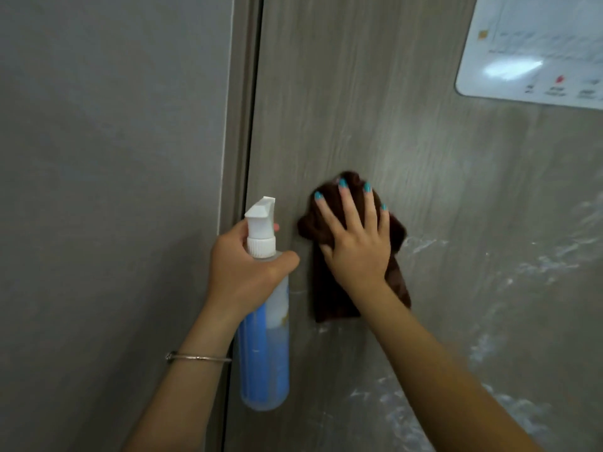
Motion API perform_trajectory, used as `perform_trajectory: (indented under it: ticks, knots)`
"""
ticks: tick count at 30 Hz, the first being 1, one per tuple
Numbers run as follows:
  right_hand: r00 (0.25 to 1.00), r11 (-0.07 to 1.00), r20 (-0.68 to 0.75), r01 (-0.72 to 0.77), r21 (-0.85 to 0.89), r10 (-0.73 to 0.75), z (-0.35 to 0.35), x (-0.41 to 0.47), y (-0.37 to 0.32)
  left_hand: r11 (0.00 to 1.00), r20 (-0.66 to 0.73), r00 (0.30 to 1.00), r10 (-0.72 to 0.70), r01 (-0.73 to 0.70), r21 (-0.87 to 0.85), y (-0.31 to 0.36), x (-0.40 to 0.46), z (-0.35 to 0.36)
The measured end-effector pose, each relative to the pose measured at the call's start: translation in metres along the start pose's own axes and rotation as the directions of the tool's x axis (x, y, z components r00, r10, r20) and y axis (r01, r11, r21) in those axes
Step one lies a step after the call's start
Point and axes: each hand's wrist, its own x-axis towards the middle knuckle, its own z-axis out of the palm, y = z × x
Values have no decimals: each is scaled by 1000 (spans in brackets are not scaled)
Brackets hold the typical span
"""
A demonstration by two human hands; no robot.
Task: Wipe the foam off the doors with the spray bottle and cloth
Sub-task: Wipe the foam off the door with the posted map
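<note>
She is mid-wipe; the right hand (pixel 357 246), fingers spread, presses the brown cloth (pixel 355 288) flat on the door (pixel 375 109); the left hand (pixel 244 272) grips the spray bottle (pixel 266 337); next, I'd judge, sweep right through the foam (pixel 538 262) streaks.

indoor corridor, unclear type | wood-grain door (pixel 375 93) | laminated notice (pixel 535 50)

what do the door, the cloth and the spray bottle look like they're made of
Door: looks like wood-grain laminate or veneer, grey-brown, matte; vertical grain streaks show, real wood cannot be ruled out.
Cloth: dark brown soft fabric, likely microfibre or terry; it bunches and droops under the right hand.
Spray bottle: translucent plastic body with liquid visible inside, opaque white plastic trigger head, held in the left hand.
</note>
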Motion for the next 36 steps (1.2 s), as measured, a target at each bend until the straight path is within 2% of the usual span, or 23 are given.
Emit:
perform_trajectory:
  ticks: [6,9,13,19,22,25,30,33,36]
  knots:
    - [999,1000,-43,-5,21,6,-20,126,19,1000,-7,1000,8,-8,13,2,-4,0]
    - [995,996,-44,-83,35,85,-18,131,14,1000,-34,999,4,-3,24,-5,-5,-6]
    - [996,995,-42,-80,64,83,-4,69,-15,999,-76,997,-16,20,48,-11,-8,-18]
    - [989,988,58,128,82,-133,31,-88,-58,998,-86,996,11,-6,63,-2,-26,-33]
    - [967,975,139,206,81,-215,36,-122,-60,998,-89,996,-6,11,54,3,-33,-43]
    - [974,975,99,194,108,-205,29,-96,-54,999,-100,995,5,0,44,8,-37,-48]
    - [994,988,-14,105,110,-104,9,15,-36,999,-92,996,5,-1,48,11,-39,-46]
    - [998,992,-60,38,116,-32,-3,84,-26,999,-76,997,0,4,51,6,-38,-44]
    - [995,991,-68,-67,113,75,-3,111,-30,998,-84,996,-14,19,62,-5,-31,-40]
